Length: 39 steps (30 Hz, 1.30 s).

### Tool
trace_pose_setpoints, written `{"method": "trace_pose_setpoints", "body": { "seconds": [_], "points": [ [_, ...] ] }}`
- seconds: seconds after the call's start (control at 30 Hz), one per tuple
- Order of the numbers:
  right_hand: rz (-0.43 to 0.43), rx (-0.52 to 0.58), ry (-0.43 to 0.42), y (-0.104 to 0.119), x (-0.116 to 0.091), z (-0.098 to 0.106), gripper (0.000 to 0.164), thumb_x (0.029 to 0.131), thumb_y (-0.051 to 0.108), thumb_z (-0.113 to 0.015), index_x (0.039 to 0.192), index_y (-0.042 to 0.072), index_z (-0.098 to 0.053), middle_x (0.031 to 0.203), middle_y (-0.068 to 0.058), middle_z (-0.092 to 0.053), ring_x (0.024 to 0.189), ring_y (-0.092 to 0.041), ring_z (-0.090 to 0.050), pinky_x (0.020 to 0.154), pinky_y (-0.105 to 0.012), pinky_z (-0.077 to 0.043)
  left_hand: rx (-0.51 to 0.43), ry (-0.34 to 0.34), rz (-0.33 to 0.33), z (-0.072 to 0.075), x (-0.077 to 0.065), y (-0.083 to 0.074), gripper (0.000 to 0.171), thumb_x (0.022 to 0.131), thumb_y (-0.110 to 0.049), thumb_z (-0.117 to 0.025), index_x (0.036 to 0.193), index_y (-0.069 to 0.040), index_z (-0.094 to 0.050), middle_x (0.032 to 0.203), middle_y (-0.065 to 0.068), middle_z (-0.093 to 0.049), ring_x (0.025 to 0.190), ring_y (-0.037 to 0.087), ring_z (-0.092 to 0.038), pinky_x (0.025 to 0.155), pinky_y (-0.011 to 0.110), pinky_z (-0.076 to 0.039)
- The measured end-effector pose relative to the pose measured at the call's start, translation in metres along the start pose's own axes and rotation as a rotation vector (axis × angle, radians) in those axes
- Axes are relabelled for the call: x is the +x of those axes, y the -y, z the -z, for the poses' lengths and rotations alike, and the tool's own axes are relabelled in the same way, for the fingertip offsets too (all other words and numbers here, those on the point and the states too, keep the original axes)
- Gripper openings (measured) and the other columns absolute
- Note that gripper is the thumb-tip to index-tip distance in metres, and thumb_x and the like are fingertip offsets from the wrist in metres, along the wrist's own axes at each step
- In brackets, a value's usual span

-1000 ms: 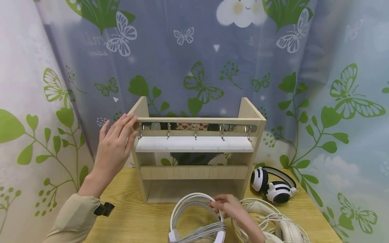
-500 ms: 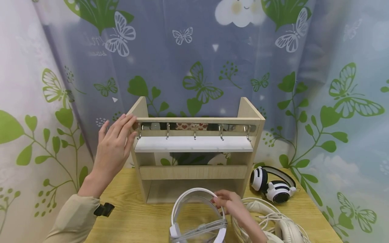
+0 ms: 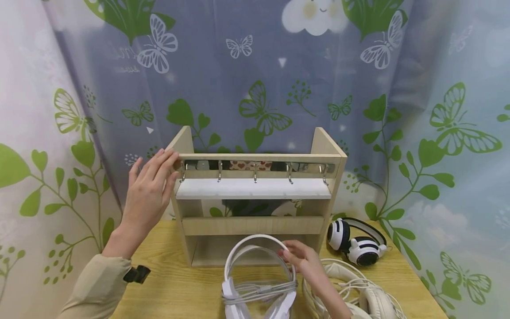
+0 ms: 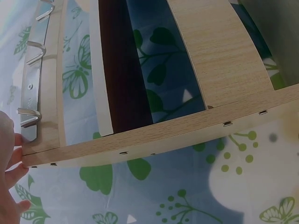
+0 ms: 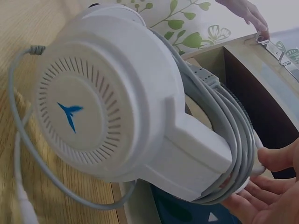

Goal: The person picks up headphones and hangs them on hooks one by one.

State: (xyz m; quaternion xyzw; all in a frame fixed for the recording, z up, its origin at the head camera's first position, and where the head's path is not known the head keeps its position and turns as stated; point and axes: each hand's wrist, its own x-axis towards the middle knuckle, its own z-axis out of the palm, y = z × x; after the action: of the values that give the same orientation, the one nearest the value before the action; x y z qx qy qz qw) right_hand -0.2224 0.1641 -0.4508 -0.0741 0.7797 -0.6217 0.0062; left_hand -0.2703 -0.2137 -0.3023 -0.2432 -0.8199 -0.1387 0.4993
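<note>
Head view, six o'clock: I see the right hand (image 3: 306, 261) pinching the glossy white headphones (image 3: 236, 306) by their curved band, grey cable (image 3: 264, 290) bundled across; they sit higher than a second ago. At nine, the left hand (image 3: 149, 190), fingers straight, rests on the wood-grain rack (image 3: 255, 226), which holds a white shelf (image 3: 255, 188) beneath curved metal hooks (image 3: 256, 173). Black-and-white headphones (image 3: 363, 252) lie at four, cream headphones (image 3: 376, 303) at five.

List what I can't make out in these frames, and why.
White headphones, head view: lower ends cut off by bottom edge.
Cream headphones, head view: partly behind the right forearm, also cut off by bottom edge.
Right grip, right wrist view: partly cut off by right edge.
Small curtain print, head view: too blurred and small to read.
</note>
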Motion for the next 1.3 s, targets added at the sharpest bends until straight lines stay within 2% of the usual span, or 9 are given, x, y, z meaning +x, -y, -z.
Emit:
{"method": "trace_pose_setpoints", "body": {
  "seconds": [0.33, 0.5, 0.97, 1.3],
  "points": [
    [0.028, 0.044, -0.104, 0.0044, -0.0006, -0.004, 0.028, 0.099, 0.008, -0.062, 0.125, -0.001, -0.065, 0.111, -0.018, -0.074, 0.093, -0.02, -0.067, 0.069, -0.032, -0.051, -0.005, -0.01, 0.001, -0.0004, 0.0002, 0.0007, 0.043, 0.105, -0.022, -0.054, 0.145, -0.006, -0.055, 0.147, 0.014, -0.055, 0.141, 0.033, -0.046, 0.119, 0.061, -0.02],
    [0.058, 0.07, -0.141, 0.0046, -0.0007, -0.0046, 0.026, 0.099, 0.007, -0.061, 0.124, 0.0, -0.067, 0.109, -0.018, -0.074, 0.091, -0.019, -0.068, 0.07, -0.03, -0.054, -0.004, -0.011, 0.003, -0.0007, 0.0008, 0.0013, 0.043, 0.105, -0.02, -0.055, 0.145, -0.006, -0.055, 0.147, 0.014, -0.055, 0.141, 0.033, -0.045, 0.119, 0.061, -0.02],
    [0.113, 0.069, -0.155, 0.004, -0.0037, -0.0055, 0.027, 0.1, 0.004, -0.059, 0.126, -0.005, -0.064, 0.111, -0.022, -0.073, 0.093, -0.017, -0.069, 0.082, -0.027, -0.053, 0.007, -0.01, 0.003, -0.0002, 0.0008, 0.0015, 0.045, 0.1, -0.012, -0.061, 0.144, -0.007, -0.056, 0.145, 0.014, -0.056, 0.14, 0.032, -0.047, 0.119, 0.061, -0.021],
    [0.126, 0.067, -0.149, 0.0081, -0.0035, -0.0061, 0.025, 0.101, 0.005, -0.058, 0.124, -0.003, -0.065, 0.11, -0.021, -0.073, 0.093, -0.013, -0.07, 0.084, -0.026, -0.054, -0.019, 0.004, -0.016, 0.0027, 0.0029, 0.0067, 0.044, 0.099, -0.009, -0.061, 0.143, -0.006, -0.057, 0.146, 0.013, -0.056, 0.139, 0.032, -0.048, 0.118, 0.063, -0.021]
  ]
}}
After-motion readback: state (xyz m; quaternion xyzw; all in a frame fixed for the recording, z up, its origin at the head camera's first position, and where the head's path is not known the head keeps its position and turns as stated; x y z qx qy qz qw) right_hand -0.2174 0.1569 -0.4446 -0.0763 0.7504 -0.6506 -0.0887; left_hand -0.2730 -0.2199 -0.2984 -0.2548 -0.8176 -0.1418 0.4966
